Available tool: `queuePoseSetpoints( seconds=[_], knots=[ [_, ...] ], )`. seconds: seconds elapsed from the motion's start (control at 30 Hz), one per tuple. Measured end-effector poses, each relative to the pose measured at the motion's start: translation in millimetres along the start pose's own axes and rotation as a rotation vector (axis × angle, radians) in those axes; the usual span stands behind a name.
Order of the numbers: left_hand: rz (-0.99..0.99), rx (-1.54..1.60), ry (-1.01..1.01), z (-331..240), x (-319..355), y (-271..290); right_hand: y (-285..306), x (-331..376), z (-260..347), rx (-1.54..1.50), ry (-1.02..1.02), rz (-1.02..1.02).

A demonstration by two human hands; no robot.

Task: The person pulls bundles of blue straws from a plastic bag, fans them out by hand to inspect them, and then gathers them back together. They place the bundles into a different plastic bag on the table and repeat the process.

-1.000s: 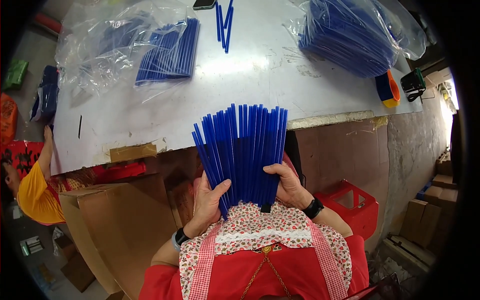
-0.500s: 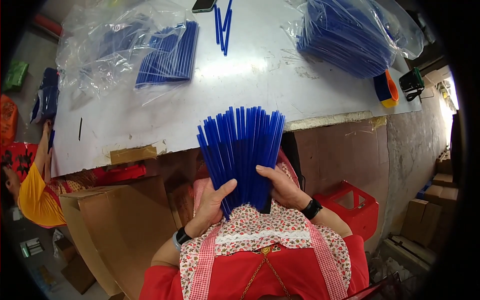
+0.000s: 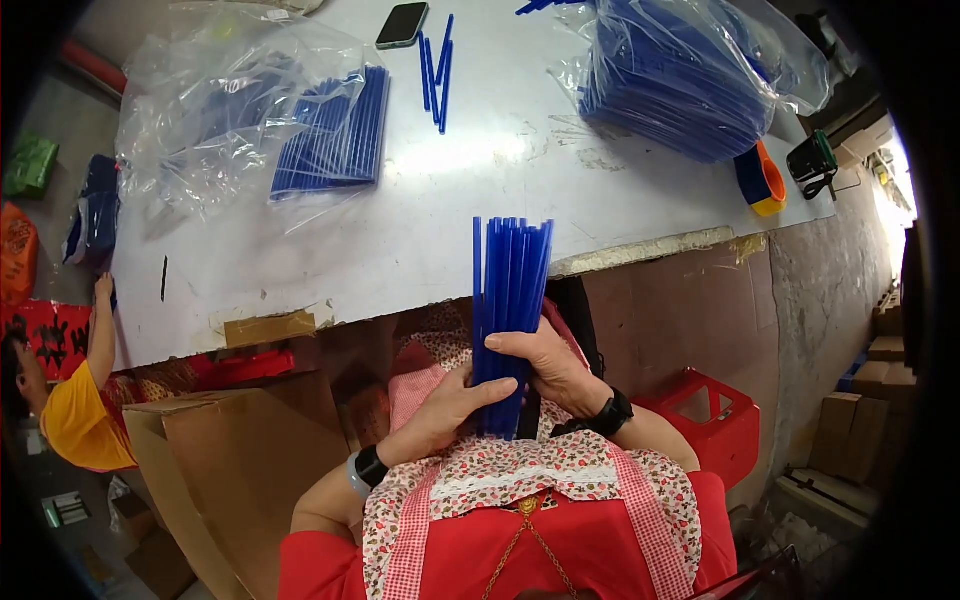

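A tight bundle of blue plastic tubes point(image 3: 515, 285) stands nearly upright between my hands, in front of the table's near edge. My left hand point(image 3: 450, 408) grips its lower left side, with the thumb lying across the front. From the other side my right hand point(image 3: 557, 368) is wrapped round the bundle, its thumb pressed over the tubes a little higher up. The fingers behind the bundle are hidden. One tube at the left stands slightly apart from the others at the top.
On the white table point(image 3: 400, 240) lie a clear bag of blue tubes point(image 3: 330, 135), another bulky bag point(image 3: 680, 90), a few loose tubes point(image 3: 436, 75), a phone point(image 3: 403, 25) and a tape roll point(image 3: 760, 180). A cardboard box point(image 3: 250, 470) and red stool point(image 3: 710, 420) stand below. A person's arm point(image 3: 103, 330) reaches the table's left edge.
The fanned-out tubes have been drawn together into a narrow bundle. My hands have come closer to each other, the left one moving right. The table appears slightly lower in view.
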State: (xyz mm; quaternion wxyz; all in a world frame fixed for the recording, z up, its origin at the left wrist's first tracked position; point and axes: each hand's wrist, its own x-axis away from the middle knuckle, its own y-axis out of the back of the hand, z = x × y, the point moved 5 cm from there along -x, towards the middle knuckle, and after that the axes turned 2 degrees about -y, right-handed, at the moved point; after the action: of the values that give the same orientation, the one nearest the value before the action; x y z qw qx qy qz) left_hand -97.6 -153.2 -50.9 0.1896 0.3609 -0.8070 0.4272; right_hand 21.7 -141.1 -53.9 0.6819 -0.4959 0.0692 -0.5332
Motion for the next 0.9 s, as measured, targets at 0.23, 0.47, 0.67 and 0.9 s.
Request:
queuePoseSetpoints(
  seconds=[0.23, 0.47, 0.67, 0.9],
  knots=[
    [-0.373, -0.442, -0.548, -18, -1, 13, -6, -4, -2, 0.097, 0.232, -0.222],
    [-0.297, 0.114, -0.326, 1, 7, 35, 12, 0, -3, -0.229, 0.151, -0.039],
    [-0.258, 0.254, -0.274, 11, 14, 43, 20, -3, -10, -0.286, 0.136, -0.028],
    [-0.299, 0.282, -0.295, 10, 20, 40, 21, -4, -11, -0.333, 0.153, -0.058]
  ],
)
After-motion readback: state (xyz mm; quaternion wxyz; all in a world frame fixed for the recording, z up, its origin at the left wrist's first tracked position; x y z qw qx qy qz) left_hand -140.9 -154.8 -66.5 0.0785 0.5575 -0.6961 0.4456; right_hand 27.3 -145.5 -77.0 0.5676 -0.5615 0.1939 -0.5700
